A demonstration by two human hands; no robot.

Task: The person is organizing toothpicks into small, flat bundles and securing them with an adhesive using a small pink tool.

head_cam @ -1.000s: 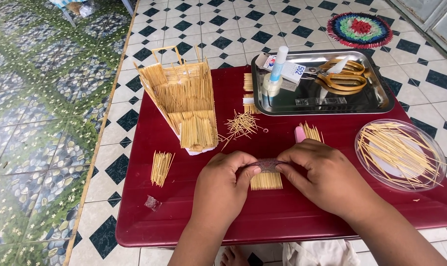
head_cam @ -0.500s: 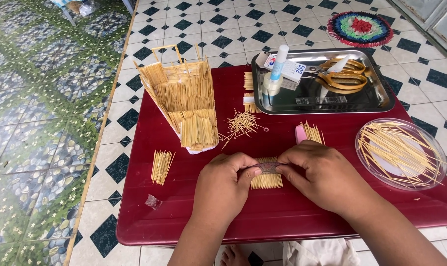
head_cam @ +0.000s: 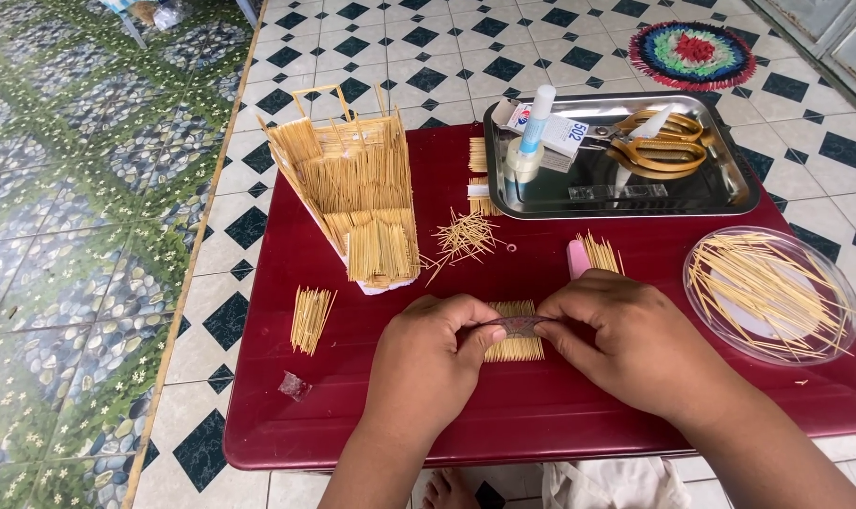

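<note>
My left hand (head_cam: 428,363) and my right hand (head_cam: 626,344) meet over a small flat panel of wooden sticks (head_cam: 514,345) lying on the red table (head_cam: 503,415). Between the fingertips of both hands a narrow dark strip (head_cam: 515,325) is pinched and stretched across the panel's upper part. The hands cover both sides of the panel. A pink object (head_cam: 577,257) and a short bundle of sticks (head_cam: 600,253) lie just beyond my right hand.
A stick-built model house (head_cam: 353,193) stands at the table's back left. A metal tray (head_cam: 730,193) holds scissors (head_cam: 654,151), a glue bottle (head_cam: 536,118) and a small box. A clear dish of sticks (head_cam: 769,292) sits right. Loose sticks (head_cam: 461,236) and a bundle (head_cam: 310,319) lie about.
</note>
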